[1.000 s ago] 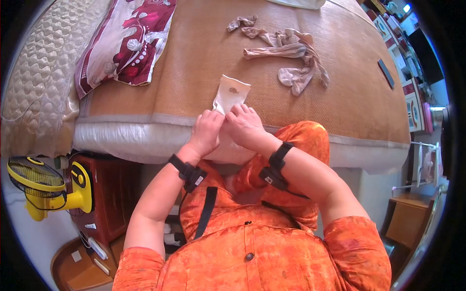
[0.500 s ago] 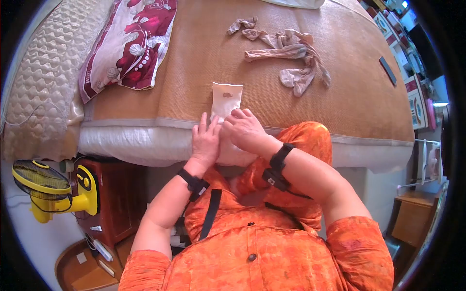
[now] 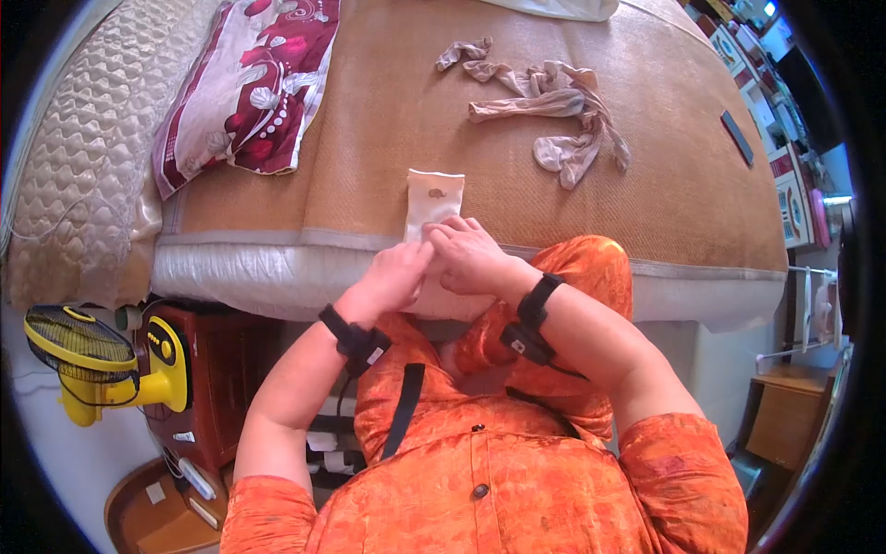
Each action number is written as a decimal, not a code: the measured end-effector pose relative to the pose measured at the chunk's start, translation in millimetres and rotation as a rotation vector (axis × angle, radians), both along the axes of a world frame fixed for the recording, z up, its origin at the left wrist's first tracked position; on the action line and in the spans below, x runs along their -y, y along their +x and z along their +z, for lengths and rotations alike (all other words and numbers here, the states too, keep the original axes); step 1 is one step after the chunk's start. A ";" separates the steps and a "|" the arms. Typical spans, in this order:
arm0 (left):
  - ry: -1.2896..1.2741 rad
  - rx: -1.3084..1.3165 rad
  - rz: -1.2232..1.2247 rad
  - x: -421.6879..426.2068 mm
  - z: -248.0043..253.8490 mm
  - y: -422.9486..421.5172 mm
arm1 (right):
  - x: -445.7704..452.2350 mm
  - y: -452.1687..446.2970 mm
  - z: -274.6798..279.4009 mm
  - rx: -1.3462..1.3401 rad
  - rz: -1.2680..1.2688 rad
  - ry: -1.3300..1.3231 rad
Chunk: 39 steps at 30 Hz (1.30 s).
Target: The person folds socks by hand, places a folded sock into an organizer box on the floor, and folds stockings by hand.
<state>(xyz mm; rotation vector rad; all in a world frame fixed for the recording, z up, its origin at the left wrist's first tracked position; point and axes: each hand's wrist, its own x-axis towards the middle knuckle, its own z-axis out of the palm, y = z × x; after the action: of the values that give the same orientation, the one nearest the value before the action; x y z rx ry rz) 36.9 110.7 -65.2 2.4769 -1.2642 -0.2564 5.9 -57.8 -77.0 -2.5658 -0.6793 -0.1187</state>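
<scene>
A white sock (image 3: pixel 434 198) with a small grey-brown animal motif lies flat near the bed's front edge, its cuff pointing away from me. My left hand (image 3: pixel 399 275) is closed at the sock's near end, its fingertips meeting my other hand. My right hand (image 3: pixel 466 258) has its fingers bent down and closed on the sock's lower part. Both hands cover the near end, so its shape is hidden. Farther back on the mat lie several crumpled pinkish-beige stockings (image 3: pixel 563 106).
A woven mat (image 3: pixel 369 120) covers the bed. At the left are a maroon floral pillow (image 3: pixel 258 92) and a quilted pad (image 3: pixel 88 138). A yellow fan (image 3: pixel 138 383) stands by a dark red cabinet (image 3: pixel 221 379). A dark flat object (image 3: pixel 736 138) lies at the right.
My left hand has gone from spread fingers beside the sock to closed fingers at its near end. My right hand stays on the sock. The whole view shifts slightly.
</scene>
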 end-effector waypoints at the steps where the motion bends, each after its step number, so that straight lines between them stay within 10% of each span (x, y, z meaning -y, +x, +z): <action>1: -0.019 -0.168 0.026 0.1 2.4 2.0 | 0.2 0.0 0.1 0.003 0.001 0.014; 17: -0.172 -1.160 0.417 -11.2 -8.1 36.2 | 9.3 15.0 -10.3 -0.235 -0.157 0.349; 22: -0.150 -0.210 0.563 1.3 -2.1 3.0 | 5.2 19.8 -4.9 -0.320 -0.264 0.444; 24: -0.316 0.175 0.274 4.1 0.7 -4.5 | 3.2 21.5 -2.9 -0.396 -0.333 0.491; 29: -0.273 0.309 0.174 11.3 -30.0 -1.7 | 3.1 25.6 -8.9 -0.437 -0.493 0.432; 39: -0.369 -0.290 0.100 6.3 -15.9 38.0 | 1.0 18.2 -10.1 0.101 -0.184 0.057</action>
<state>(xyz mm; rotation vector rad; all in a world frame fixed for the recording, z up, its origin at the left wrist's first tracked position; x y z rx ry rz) 74.9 104.4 -81.1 2.0928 -0.9660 -0.3116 24.0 -58.8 -87.1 -2.5766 -0.4679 -0.3255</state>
